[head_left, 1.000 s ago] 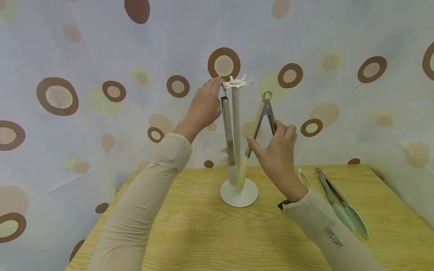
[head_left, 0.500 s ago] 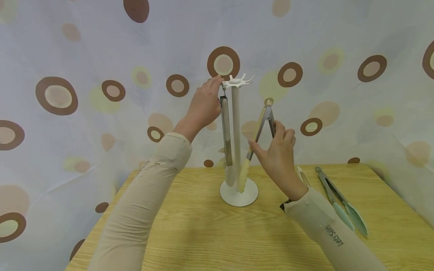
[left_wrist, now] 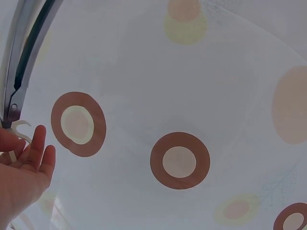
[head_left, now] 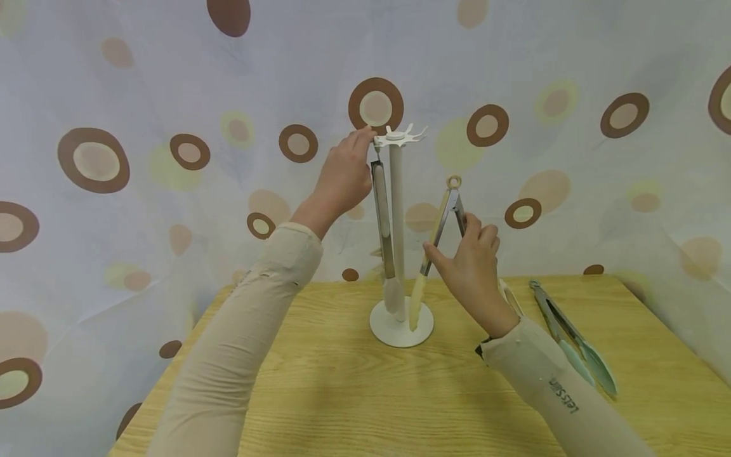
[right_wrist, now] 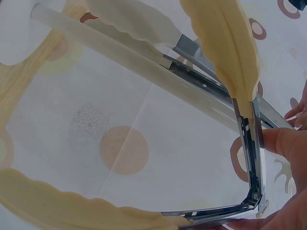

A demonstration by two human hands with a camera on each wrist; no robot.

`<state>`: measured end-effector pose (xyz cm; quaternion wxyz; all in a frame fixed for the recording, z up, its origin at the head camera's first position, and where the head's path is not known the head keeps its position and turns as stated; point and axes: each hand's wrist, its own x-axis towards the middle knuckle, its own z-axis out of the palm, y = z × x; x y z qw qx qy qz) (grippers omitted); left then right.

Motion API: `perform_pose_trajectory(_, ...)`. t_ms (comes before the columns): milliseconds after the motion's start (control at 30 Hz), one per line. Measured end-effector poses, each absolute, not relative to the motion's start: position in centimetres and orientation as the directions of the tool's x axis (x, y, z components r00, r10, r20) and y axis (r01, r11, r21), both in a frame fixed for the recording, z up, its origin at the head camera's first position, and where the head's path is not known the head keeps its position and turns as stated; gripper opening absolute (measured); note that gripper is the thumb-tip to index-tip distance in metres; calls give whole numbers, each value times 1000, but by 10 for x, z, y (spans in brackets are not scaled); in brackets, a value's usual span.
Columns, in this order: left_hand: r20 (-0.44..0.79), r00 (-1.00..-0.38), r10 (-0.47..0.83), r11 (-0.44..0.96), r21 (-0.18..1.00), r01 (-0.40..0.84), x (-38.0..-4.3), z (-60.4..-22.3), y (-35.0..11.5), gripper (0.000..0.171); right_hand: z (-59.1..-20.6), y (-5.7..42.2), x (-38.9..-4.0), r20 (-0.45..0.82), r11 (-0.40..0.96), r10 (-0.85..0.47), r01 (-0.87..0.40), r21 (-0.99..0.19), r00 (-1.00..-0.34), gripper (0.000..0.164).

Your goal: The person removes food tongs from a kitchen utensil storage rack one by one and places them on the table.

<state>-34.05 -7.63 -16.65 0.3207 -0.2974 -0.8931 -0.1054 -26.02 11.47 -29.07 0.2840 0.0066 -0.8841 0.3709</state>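
A white utensil stand (head_left: 398,216) with a ring of hooks (head_left: 404,138) rises from a round base. My left hand (head_left: 344,178) pinches a hook at its top left, beside the upper end of hanging white-tipped tongs (head_left: 384,219). In the left wrist view, the thumb and fingers of that hand (left_wrist: 26,172) surround the hook. To the right of the post, my right hand (head_left: 471,270) holds yellow tongs (head_left: 438,231) partly spread, ring end up. Thumb and fingers lie against opposite arms. One yellow tip (right_wrist: 223,43) shows close to the post in the right wrist view.
Mint-green tongs (head_left: 577,343) lie at the right of the wooden table (head_left: 342,393). Beside them, a pale utensil (head_left: 510,297) is partly hidden by the right wrist. A patterned sheet (head_left: 228,76) hangs behind the table.
My right hand has lowered the yellow tongs and shifted them slightly right, away from the post. The hanging tongs swung slightly. My left hand has stayed at the top of the stand.
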Motion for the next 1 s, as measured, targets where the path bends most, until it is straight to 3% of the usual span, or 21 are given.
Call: perform_pose_trajectory(1000, 629, -624, 464, 802, 1, 597, -341, -166, -77, 46, -309, 124, -274, 332, 773, 162, -90, -628, -929, 84)
